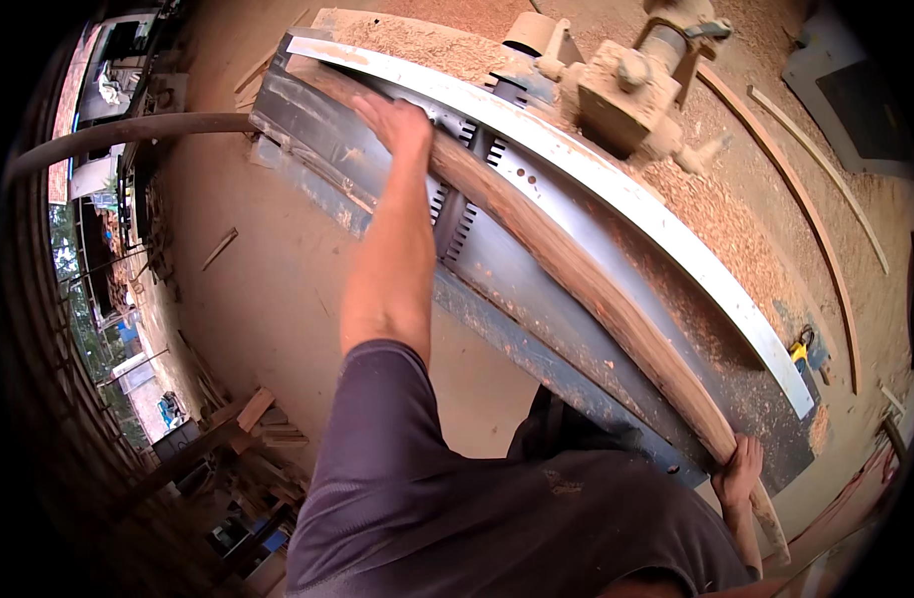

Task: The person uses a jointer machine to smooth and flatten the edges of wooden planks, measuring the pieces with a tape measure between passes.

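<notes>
A long rough wooden board [567,259] lies along the steel bed of a jointer [507,289], beside its long white-edged metal fence [666,214]. My left hand [397,122] lies on the far part of the board with its fingers stretched out, pressing rather than wrapped round it. Close to my body on the right, my right hand [741,468] is closed around the near part of the board, whose tip sticks out past the hand. Between the hands, toothed slots [455,219] flank the gap across the bed. The board's underside is hidden.
Wood shavings [417,42] cover the ledge behind the fence, where a dusty clamp-like mechanism [631,95] stands. Thin wood strips [806,199] lie on the floor at right, near a grey box [851,95]. A brown bar [138,130] spans the left. Offcuts [258,409] are piled lower left.
</notes>
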Demonstrator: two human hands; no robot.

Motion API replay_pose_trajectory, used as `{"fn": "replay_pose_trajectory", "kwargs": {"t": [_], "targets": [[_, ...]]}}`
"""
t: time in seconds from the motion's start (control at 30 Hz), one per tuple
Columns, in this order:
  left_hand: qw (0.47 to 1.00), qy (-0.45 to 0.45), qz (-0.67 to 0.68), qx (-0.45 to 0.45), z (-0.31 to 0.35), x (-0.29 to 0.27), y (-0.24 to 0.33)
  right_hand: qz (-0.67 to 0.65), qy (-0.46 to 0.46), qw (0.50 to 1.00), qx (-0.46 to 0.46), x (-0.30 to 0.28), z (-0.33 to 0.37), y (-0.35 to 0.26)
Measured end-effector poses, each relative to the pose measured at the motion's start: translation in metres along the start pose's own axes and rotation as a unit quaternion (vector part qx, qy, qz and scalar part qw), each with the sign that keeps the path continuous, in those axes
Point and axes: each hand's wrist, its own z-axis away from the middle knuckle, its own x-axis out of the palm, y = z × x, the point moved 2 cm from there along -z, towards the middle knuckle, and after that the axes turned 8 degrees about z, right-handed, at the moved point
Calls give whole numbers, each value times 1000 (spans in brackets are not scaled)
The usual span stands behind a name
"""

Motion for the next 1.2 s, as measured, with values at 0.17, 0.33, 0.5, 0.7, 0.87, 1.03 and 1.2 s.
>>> {"fn": "replay_pose_trajectory", "kwargs": {"t": [0.17, 0.33, 0.5, 0.7, 0.87, 1.03, 1.2], "targets": [[998, -35, -19, -41, 92, -1, 38, -9, 20, 1000, -11, 5, 10, 8], [999, -34, -6, -11, 102, 2, 35, -5, 9, 1000, -20, 8, 11, 13], [999, -14, 4, -37, 73, -1, 27, -23, 33, 999, -32, 4, -15, -5], [999, -18, 10, -31, 60, -4, 33, -33, 32, 998, -48, 0, -29, -14], [999, -16, 28, -9, 38, -4, 12, -22, 20, 998, -49, -2, -43, -27], [998, -8, 66, -12, 24, -4, 11, -29, 30, 997, -57, -3, -55, -42], [997, -14, 78, 0, -7, -5, -6, -27, 12, 998, -54, -1, -67, -54]]}}
